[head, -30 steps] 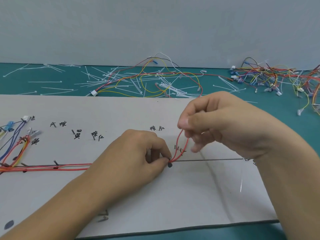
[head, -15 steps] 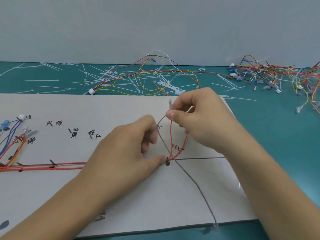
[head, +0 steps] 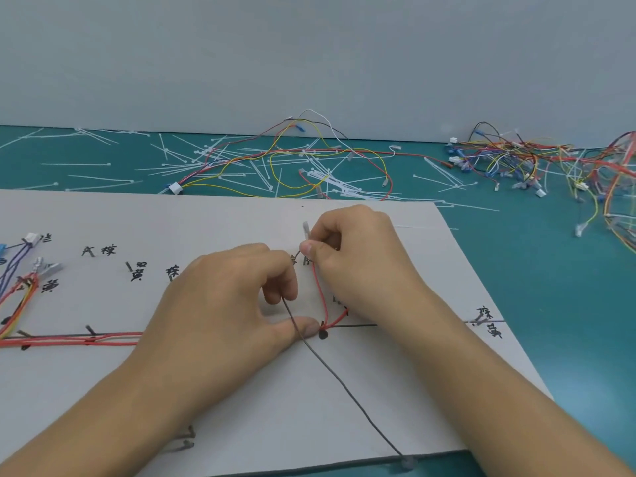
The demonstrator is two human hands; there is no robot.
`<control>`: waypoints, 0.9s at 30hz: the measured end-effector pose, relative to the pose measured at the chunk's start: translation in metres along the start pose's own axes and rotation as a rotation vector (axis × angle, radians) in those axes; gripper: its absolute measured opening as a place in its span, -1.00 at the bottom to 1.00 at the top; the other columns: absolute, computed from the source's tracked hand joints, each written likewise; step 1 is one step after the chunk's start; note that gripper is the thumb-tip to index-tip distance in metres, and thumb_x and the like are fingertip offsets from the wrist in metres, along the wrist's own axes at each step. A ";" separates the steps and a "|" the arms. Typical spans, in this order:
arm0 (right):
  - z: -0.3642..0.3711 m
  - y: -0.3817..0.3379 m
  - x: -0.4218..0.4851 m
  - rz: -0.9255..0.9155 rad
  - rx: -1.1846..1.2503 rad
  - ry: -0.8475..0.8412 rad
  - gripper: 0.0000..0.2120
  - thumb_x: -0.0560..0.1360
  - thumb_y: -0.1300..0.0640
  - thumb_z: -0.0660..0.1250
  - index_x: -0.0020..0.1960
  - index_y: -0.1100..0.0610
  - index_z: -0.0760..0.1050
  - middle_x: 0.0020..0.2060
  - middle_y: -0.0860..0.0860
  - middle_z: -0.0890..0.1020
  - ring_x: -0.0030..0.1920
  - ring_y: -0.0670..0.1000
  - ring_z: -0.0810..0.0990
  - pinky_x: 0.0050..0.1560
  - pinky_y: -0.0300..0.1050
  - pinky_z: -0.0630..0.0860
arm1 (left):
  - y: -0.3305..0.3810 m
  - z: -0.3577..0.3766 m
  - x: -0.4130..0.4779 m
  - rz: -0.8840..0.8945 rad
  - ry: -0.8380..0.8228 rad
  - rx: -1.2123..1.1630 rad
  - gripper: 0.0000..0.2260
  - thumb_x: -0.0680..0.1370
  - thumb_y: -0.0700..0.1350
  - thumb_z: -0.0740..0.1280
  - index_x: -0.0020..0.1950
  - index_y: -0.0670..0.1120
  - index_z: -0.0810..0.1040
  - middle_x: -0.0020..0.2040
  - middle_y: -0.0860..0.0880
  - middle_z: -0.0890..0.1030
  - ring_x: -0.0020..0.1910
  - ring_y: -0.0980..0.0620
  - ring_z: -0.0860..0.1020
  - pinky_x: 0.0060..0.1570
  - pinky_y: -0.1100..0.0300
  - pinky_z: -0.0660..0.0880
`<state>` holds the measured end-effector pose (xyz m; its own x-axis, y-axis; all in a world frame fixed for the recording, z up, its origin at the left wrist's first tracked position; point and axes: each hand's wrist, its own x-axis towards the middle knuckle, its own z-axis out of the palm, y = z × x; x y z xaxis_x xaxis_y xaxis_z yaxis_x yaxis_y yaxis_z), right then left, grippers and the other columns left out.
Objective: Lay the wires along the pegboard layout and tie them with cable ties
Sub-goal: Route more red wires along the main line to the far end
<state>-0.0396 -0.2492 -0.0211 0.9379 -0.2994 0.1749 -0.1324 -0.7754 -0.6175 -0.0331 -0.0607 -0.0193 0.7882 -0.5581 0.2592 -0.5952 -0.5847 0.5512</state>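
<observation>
Pegboard [head: 206,222] middle, away from edges: left hand [head: 220,311] pinches red wires [head: 321,297], right hand [head: 358,263] pinches a terminal [head: 305,228].

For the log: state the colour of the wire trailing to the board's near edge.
Dark grey wire; the head view shows it best.
</observation>
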 end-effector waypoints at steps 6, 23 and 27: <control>0.007 0.000 0.002 -0.001 -0.024 -0.026 -0.87 0.50 -0.01 0.44 -0.17 0.01 0.62 -0.28 -0.08 0.67 -0.15 0.05 0.63 -0.06 0.02 0.61 | -0.002 -0.001 -0.001 -0.015 -0.023 0.013 -0.61 0.22 0.38 0.45 -0.18 0.14 0.51 -0.10 0.29 0.58 -0.16 0.19 0.54 -0.33 0.19 0.39; 0.003 0.002 0.006 -0.004 0.077 -0.078 -0.88 0.51 0.04 0.43 0.02 -0.15 0.68 -0.28 -0.15 0.64 -0.18 -0.13 0.56 -0.03 -0.06 0.60 | -0.008 -0.011 -0.002 0.183 -0.217 -0.083 -0.84 0.41 -0.17 0.64 -0.20 0.08 0.76 -0.29 0.16 0.61 -0.26 0.14 0.60 -0.25 0.20 0.51; 0.003 0.002 0.006 -0.023 0.055 -0.088 -0.90 0.52 0.03 0.42 0.00 -0.11 0.69 -0.27 -0.14 0.63 -0.20 -0.10 0.54 -0.03 -0.05 0.60 | -0.010 -0.013 -0.002 0.201 -0.244 -0.124 -0.81 0.42 -0.20 0.63 -0.14 0.10 0.79 -0.25 0.17 0.61 -0.25 0.13 0.62 -0.25 0.19 0.52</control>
<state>-0.0332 -0.2511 -0.0237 0.9654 -0.2300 0.1229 -0.0950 -0.7492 -0.6556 -0.0267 -0.0466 -0.0152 0.5873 -0.7884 0.1830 -0.6998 -0.3810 0.6042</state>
